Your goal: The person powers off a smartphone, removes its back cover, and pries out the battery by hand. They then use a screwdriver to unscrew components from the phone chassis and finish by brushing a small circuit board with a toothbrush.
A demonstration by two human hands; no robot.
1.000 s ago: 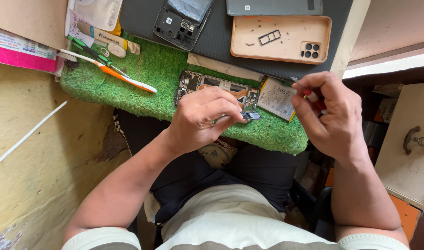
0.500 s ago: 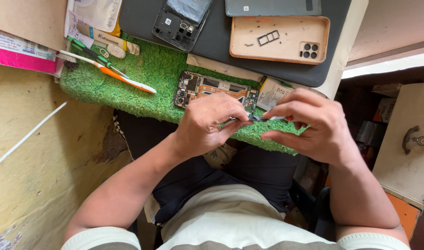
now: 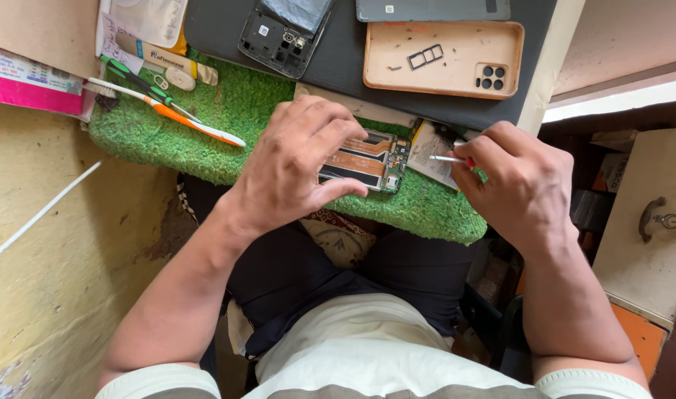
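Here left hand rests curled over the opened phone on the green mat, fingers pinning its left end, not closed round it. Right hand pinches a thin tool with red tip, pointing at phone's right edge. Toothbrush lies left, tan case above

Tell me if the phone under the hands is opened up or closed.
Opened up: the phone on the green mat lies with its circuit board and ribbon cables exposed.
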